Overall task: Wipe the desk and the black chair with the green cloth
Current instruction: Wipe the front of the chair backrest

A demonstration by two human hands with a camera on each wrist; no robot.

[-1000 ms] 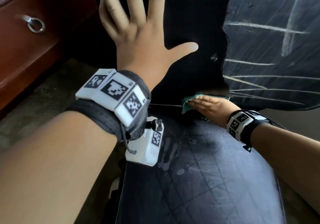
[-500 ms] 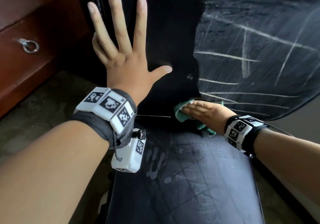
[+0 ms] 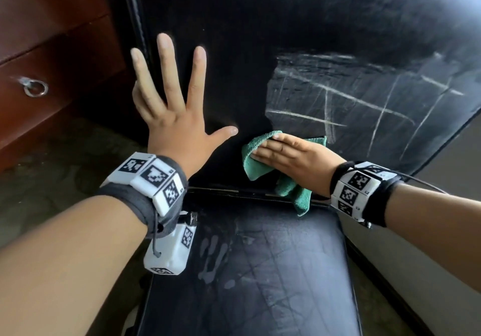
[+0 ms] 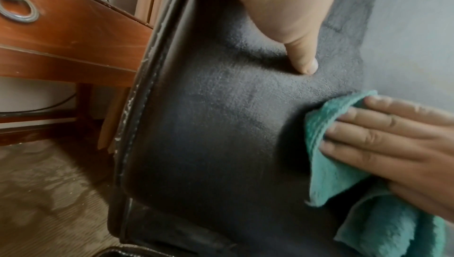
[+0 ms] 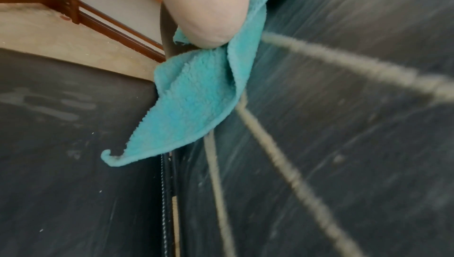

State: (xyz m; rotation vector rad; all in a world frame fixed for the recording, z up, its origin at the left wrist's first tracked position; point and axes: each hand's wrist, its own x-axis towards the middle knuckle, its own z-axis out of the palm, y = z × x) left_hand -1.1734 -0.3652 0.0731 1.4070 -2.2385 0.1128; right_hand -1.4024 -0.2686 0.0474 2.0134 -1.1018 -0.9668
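Your flat right hand [image 3: 294,158] has slid the green terry cloth [image 3: 253,165] up the backrest of the dusty black leather chair [image 3: 234,49]. Your left hand [image 3: 177,119] stays splayed on it, near the red-brown wooden desk [image 3: 52,49].

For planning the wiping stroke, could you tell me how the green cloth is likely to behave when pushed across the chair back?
Probably floppy: the green cloth bunches in folds under the right hand, and its loose corner droops. Likely light, since flat fingers alone pin it to the backrest. Its fluffy pile should grip rather than slide.
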